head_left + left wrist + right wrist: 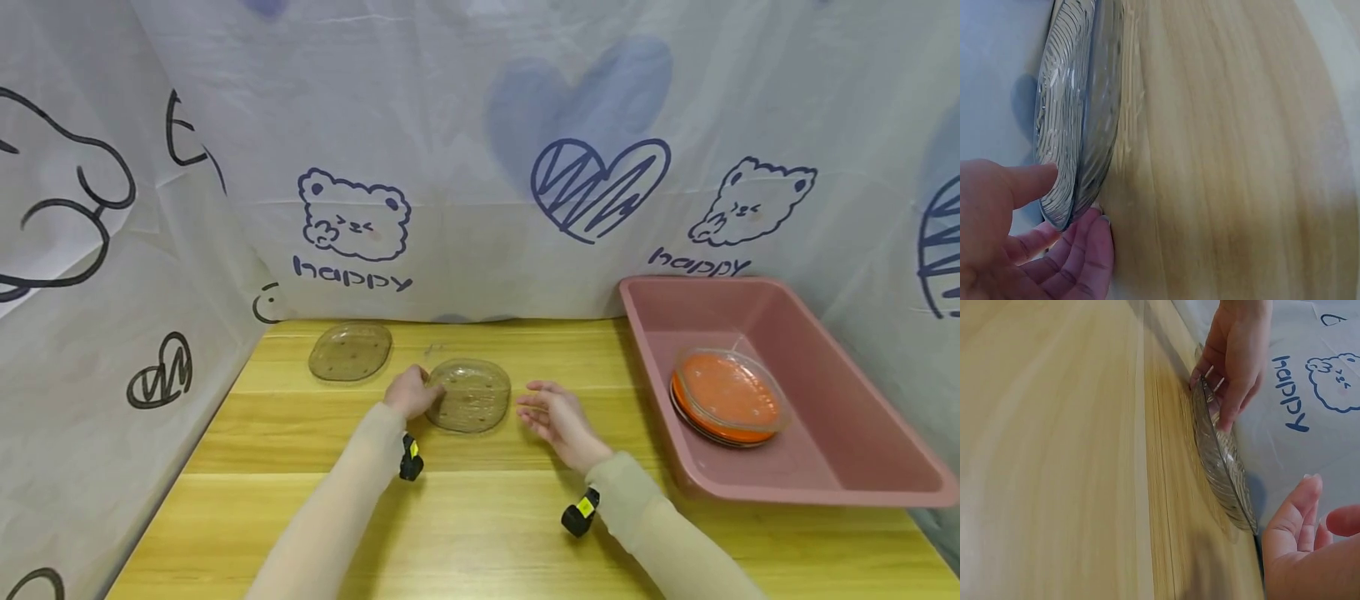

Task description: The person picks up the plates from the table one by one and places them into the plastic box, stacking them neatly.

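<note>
A clear ribbed plate with a squarish rounded outline is at the middle of the wooden table. My left hand pinches its left rim, thumb over the top and fingers under the edge, as the left wrist view shows on the plate. On the far side of the plate, my right hand hovers apart from its right edge, fingers loosely bent with nothing between them. In the right wrist view the right hand is near the plate, whose other end the left hand holds.
Another clear plate lies at the back left of the table. On the right stands a pink basin holding a stack of orange plates topped by a clear one. A printed white sheet hangs behind the table.
</note>
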A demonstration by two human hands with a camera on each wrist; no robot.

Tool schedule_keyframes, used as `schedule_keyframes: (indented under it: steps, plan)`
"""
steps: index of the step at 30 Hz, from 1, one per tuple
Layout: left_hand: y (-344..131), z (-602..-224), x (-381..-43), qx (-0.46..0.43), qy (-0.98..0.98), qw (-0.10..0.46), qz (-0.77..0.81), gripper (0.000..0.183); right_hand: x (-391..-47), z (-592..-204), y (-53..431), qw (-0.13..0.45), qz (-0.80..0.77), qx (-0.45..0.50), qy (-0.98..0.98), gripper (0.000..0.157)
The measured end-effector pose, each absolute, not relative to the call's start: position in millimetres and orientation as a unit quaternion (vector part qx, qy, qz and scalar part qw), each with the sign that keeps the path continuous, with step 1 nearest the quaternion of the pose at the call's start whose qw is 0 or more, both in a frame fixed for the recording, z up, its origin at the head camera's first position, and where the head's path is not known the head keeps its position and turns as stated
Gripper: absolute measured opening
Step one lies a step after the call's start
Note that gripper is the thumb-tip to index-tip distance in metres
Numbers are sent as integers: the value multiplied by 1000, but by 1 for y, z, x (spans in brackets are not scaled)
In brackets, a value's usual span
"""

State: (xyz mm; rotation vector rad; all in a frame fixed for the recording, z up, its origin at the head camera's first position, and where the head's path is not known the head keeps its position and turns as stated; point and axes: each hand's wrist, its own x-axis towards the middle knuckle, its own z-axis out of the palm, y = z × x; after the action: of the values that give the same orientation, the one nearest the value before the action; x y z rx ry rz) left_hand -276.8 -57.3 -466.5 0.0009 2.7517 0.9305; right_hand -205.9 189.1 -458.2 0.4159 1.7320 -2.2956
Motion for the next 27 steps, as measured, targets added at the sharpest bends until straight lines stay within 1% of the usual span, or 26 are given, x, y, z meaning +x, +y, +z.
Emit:
schedule_keyframes:
  steps: [6, 10, 13, 17, 20, 27]
  plan:
    - [-53, -464, -278, 0, 954, 106, 281, 46, -208, -458, 186, 117, -786, 147, 589, 41]
    - [-53, -463, -278, 2, 958, 102, 269, 32, -207, -458, 184, 110, -781, 145, 597, 41]
    - [-53, -463, -278, 3, 957, 103, 270, 25, -207, -458, 185, 107, -776, 144, 604, 38]
    - [-54, -463, -276, 1, 953, 112, 281, 27, -206, -458, 187, 107, -776, 144, 605, 35]
    - [-55, -465, -274, -2, 945, 124, 302, 28, -204, -458, 189, 103, -772, 143, 610, 37]
    - [-56, -467, -272, -5, 896, 168, 411, 26, -198, -461, 192, 82, -743, 131, 651, 39]
